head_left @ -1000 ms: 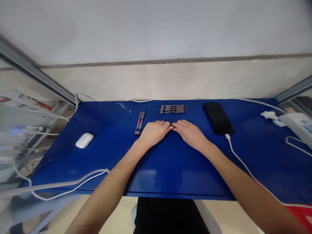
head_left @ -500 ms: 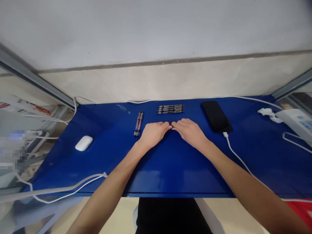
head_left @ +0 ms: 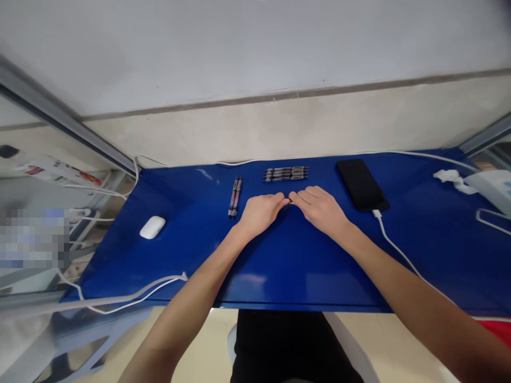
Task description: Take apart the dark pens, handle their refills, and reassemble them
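Note:
Over the middle of the blue desk (head_left: 255, 282), my left hand (head_left: 262, 214) and my right hand (head_left: 319, 208) meet almost fingertip to fingertip. Both are closed, fingers curled and thumbs pressed in. A small dark bit shows between the fingertips; my fingers cover the rest, so I cannot tell what it is. Just beyond the hands, several grey-and-black pens (head_left: 285, 174) lie side by side across the desk. Two more pens (head_left: 235, 197) with reddish marks lie together to the left of my left hand, pointing away from me.
A black phone (head_left: 361, 184) with a white charging cable (head_left: 393, 244) lies at right. A white earbud case (head_left: 152, 227) sits at left. Crumpled white tissue (head_left: 455, 180) and a white box-like object (head_left: 495, 186) are at far right. A loose white cable (head_left: 139, 294) crosses the front left.
The view has shifted slightly, so the desk and everything on it appear a little further right and higher. My hands stay together, with hardly any change in their pose.

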`<state>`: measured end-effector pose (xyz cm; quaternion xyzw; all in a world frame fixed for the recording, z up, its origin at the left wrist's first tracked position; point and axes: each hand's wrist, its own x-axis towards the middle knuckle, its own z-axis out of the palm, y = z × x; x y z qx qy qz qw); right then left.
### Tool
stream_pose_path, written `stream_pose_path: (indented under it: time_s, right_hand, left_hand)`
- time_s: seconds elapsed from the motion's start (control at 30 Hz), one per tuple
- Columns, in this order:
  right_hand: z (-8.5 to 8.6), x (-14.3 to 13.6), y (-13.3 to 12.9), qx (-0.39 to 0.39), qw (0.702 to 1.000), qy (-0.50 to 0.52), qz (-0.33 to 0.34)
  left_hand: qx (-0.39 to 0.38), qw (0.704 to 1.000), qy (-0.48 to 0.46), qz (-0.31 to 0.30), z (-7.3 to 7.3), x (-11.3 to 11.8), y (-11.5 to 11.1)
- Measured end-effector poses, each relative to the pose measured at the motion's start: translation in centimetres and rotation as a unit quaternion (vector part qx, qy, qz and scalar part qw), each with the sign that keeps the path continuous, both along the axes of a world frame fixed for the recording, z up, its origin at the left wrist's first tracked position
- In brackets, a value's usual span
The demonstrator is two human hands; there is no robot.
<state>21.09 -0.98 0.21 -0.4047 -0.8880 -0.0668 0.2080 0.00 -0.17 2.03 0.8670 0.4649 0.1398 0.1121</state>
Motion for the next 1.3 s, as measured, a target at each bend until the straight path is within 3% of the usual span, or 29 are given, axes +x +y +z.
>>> stream_pose_path:
  time_s: [0.23, 0.4, 0.6, 0.83, 1.07, 1.17, 1.3]
  right_hand:
    - [0.5, -0.1, -0.2, 0.025, 1.000, 0.001, -0.010]
    - [1.0, -0.2, -0.1, -0.028, 0.992, 0.107, -0.057]
    - [0.2, 0.1, 0.8, -0.259, 0.920, 0.289, -0.050]
    - [-0.7, -0.1, 1.3, -0.289, 0.867, 0.404, 0.029]
    - [-0.7, -0.1, 1.0, -0.336, 0.845, 0.414, -0.033]
    - [-0.8, 0.0, 1.2, -0.326, 0.848, 0.419, -0.002]
    - [-0.4, -0.2, 1.1, -0.299, 0.888, 0.348, 0.019]
  left_hand:
    - [-0.030, 0.998, -0.058, -0.015, 0.0, -0.1, 0.1]
    - [-0.004, 0.999, -0.036, 0.034, -0.1, -0.1, 0.0]
    - [-0.001, 1.000, 0.010, 0.024, -0.9, 0.2, -0.1]
    - [0.003, 0.999, 0.011, 0.049, -1.5, 0.3, 0.0]
    - [0.012, 1.000, -0.002, 0.023, -1.8, 0.4, -0.3]
    - [0.010, 0.999, -0.006, 0.040, -1.9, 0.4, -0.2]
    - [0.013, 0.999, -0.025, 0.043, -2.0, 0.3, -0.2]
